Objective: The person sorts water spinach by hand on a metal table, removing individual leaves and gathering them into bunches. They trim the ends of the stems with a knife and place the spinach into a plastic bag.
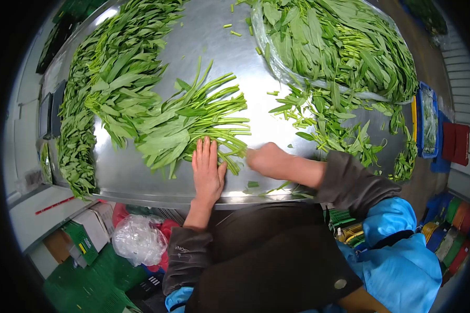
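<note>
A loose bunch of water spinach (193, 117) lies on the steel table, its leaves to the left and its stem ends fanned out to the right. My left hand (207, 168) rests flat on the near side of the bunch, fingers stretched forward over the stems. Just right of the stem ends, my right hand (270, 160) is curled closed and slightly blurred; what its fingers hold, if anything, is hidden. Small cut stem pieces (253, 184) lie on the metal below the hands.
Stacked greens (125, 68) line the table's left side. A clear plastic bag (269, 52) full of greens stands at the back right, with loose leaves (339, 122) in front. Past the right edge is a blue crate (428, 122). Crumpled clear plastic (139, 239) sits below the front edge.
</note>
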Action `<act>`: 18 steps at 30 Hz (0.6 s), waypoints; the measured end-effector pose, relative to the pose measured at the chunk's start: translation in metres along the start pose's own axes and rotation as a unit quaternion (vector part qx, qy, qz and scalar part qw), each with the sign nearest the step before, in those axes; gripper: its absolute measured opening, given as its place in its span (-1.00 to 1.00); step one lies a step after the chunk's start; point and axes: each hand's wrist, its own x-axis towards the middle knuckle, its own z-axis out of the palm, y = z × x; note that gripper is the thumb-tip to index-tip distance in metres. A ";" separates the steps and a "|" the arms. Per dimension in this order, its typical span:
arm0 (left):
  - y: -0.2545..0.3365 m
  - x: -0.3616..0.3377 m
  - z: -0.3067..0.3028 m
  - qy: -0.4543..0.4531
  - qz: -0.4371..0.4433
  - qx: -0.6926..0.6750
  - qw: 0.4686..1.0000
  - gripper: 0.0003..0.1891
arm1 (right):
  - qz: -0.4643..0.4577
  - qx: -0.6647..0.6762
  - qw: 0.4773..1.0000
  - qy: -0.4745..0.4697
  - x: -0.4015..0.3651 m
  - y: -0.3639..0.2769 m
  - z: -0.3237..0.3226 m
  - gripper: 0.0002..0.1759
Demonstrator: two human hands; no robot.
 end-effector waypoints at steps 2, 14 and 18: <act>-0.002 0.000 -0.001 -0.003 -0.005 -0.001 1.000 -0.32 | 0.033 -0.035 0.992 -0.121 -0.015 0.001 -0.013 -0.89; -0.001 0.001 0.003 -0.011 -0.015 0.003 1.000 -0.28 | -0.035 0.018 0.999 -0.011 -0.003 -0.008 0.008 -0.86; 0.001 0.002 0.006 -0.005 -0.020 -0.001 1.000 -0.28 | 0.005 0.005 0.987 -0.158 -0.018 -0.008 -0.014 -0.80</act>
